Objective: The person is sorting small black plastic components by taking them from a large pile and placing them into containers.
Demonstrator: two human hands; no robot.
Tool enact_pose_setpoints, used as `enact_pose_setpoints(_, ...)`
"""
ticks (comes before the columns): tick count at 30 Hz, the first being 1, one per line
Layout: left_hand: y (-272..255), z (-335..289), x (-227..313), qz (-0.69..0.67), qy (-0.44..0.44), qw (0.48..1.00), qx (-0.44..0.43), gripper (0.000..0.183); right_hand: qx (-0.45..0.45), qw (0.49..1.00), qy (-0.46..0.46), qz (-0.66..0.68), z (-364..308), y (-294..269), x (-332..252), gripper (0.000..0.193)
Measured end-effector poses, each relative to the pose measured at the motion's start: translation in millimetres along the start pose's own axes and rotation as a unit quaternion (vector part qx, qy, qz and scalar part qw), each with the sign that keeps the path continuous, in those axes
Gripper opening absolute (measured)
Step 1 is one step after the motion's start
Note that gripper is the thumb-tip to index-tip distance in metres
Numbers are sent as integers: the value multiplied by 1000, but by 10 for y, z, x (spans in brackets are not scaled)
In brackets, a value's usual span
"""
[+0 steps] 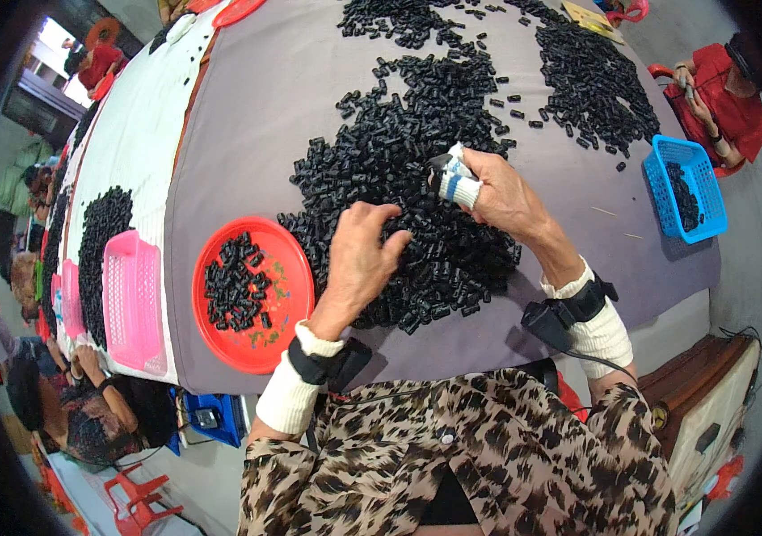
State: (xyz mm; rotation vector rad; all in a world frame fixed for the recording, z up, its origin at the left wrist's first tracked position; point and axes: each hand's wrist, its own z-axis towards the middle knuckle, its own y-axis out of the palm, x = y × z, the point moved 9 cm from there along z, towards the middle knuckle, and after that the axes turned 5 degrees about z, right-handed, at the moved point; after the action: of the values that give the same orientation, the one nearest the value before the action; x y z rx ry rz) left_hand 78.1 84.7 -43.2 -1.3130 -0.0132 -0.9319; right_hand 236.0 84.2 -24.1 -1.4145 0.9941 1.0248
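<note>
Black parts [399,170]: small, short cylinders, plain black with glossy highlights, all loose and lying at every angle. Main heap is mid-table, piled several deep, running down toward the near edge of the grey-covered table [260,116]. A second heap [591,85] sits along the right edge, toward the far corner, with a few strays between the two.

My left hand [363,255] is over the near part of the main heap: thumb and index parted, nothing seen between them. My right hand [506,201] is above the heap's right side, fingers curled, white wrap with a blue stripe on them. Something dark shows at the tips; can't tell from here if I've got a part pinched.

Red plate [296,268] by the near-left corner, part-filled with the same black cylinders. Blue basket [660,192] at the right edge, near the near-right corner, some parts inside. Pink basket [130,304] past the left edge, on the white-covered table [144,116].
</note>
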Motion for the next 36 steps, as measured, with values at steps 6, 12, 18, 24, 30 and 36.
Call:
enact_pose_setpoints(6, 525, 144, 199, 76, 69, 990, -96, 28, 18, 1000, -10, -1, -98, -185, 122, 16)
enact_pose_setpoints(12, 399, 170, -79, -74, -35, 994, -78, 16, 0, 1000, -25, 1, -55, -56, 104, 19)
enact_pose_setpoints(18, -273, 19, -299, -597, -263, 758, -6, 22, -47, 991, -123, 6, 16, 194, -238, 17)
enact_pose_setpoints(24, -613, -176, -196, -779, -202, 592, 45, 29, -140, 976, -165, -8, 64, 692, -894, 32)
enact_pose_setpoints(30, -581, -283, -188, -819, -208, 531, 67, 25, -159, 970, -178, -46, 61, 949, -911, 36)
enact_pose_setpoints(36, -576, -304, -203, -788, -214, 572, 73, 25, -174, 975, -136, -12, 75, 988, -845, 39)
